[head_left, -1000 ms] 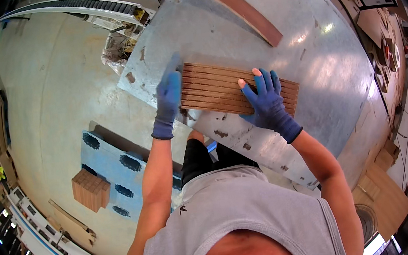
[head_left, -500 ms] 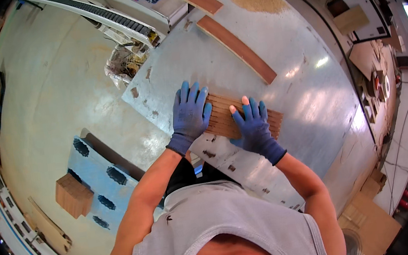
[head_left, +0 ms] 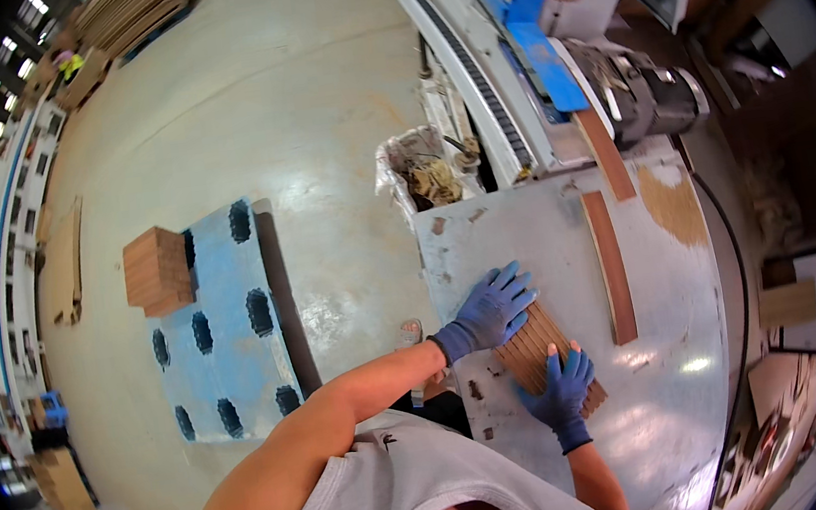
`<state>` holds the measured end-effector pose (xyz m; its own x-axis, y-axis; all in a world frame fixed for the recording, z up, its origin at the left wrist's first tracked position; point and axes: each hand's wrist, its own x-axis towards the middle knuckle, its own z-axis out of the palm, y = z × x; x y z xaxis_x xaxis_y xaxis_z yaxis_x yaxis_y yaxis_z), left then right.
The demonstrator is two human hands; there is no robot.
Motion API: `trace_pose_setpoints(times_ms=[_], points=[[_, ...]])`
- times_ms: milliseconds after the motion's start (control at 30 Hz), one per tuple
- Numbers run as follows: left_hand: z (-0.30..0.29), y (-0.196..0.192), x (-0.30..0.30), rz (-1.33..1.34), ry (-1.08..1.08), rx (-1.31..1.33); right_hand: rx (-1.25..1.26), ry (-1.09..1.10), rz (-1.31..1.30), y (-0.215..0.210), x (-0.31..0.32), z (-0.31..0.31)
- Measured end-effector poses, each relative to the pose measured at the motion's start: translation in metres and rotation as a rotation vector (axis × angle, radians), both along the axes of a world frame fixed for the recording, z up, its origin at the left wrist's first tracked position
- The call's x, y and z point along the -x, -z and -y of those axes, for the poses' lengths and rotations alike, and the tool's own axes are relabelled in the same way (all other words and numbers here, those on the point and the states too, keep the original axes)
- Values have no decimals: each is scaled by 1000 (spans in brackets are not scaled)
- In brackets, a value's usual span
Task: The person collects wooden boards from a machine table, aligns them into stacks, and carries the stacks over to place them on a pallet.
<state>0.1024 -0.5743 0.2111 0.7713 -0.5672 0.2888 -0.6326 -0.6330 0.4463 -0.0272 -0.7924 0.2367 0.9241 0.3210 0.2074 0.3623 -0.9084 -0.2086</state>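
Observation:
A bundle of narrow brown wooden strips [head_left: 532, 350] lies side by side on the grey metal table in front of me. My left hand [head_left: 488, 316], in a blue glove, holds the far left end of the bundle, its fingers reaching along the edge. Around the nearer right end is my right hand [head_left: 559, 394], also gloved, with two bare fingertips on top of the strips. Some of its fingers are hidden by the wood. Beyond the bundle, a longer reddish-brown board [head_left: 611, 267] rests on the tabletop.
The metal table [head_left: 673, 326] adjoins a machine with a blue bracket [head_left: 548, 68]; another board [head_left: 606, 154] comes out there. Sawdust [head_left: 672, 205] lies near the far edge. On the left, a stack of wood blocks [head_left: 158, 270] sits on a blue pallet [head_left: 229, 361]. A waste bag [head_left: 427, 172] stands by the table corner.
My view has swung to the left, so the table and hands appear farther right and turned. Both hands stay on the bundle of strips.

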Motion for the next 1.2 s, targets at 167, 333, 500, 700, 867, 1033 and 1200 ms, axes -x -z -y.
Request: trace_pose_setpoints(times_ms=[167, 333, 500, 700, 867, 1033, 1200], points=[[-83, 12, 1, 47, -379, 239, -36, 6, -16, 1, -12, -65], [-156, 59, 44, -848, -1040, 1190, -29, 50, -54, -9, -29, -123], [-108, 121, 101, -1526, -468, 1959, 22, 85, -95, -7, -34, -151], [-110, 61, 107, -1479, -319, 2023, -7, 127, -155, 2, -32, -192], [-179, 24, 117, -1388, -117, 2106, -559, 77, -528, -2, -44, -243], [-297, 6, 141, -1190, -429, 1895, -1176, -155, -1035, -30, -46, -366], [-406, 17, 173, -970, -547, 1968, -1090, -216, -1184, 4, -52, -478]])
